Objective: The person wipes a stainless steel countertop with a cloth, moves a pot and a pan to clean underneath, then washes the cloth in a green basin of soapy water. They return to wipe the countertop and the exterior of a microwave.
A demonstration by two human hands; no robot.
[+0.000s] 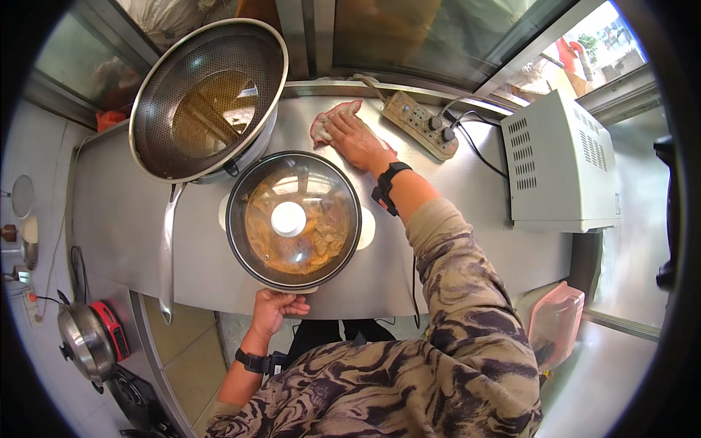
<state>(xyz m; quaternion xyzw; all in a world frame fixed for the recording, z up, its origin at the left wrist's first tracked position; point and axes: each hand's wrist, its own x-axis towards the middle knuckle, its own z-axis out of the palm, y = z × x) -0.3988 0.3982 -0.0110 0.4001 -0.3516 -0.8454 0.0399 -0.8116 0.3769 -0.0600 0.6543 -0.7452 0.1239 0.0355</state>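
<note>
My right hand (356, 139) lies palm down on a white cloth with red edges (326, 123), pressed flat on the stainless steel counter (432, 219). Below the front of an electric pot, my left hand (276, 312) is at the counter's front edge with its fingers curled near the pot's base; whether it grips anything there is unclear. A glass lid with a white knob (288, 219) covers the pot, and brownish food shows through it. Behind to the left, a large wok (159, 131) with a long metal handle (170, 246) rests tilted on another vessel and holds some liquid.
A worn power strip (419, 123) with plugs and cables lies right of the cloth. Farther right stands a white vented appliance (558, 169). Window frames edge the counter's back. At lower left are a lidded steel pot (85, 339) and a red device (112, 328); a pink-lidded container (556, 323) is at lower right.
</note>
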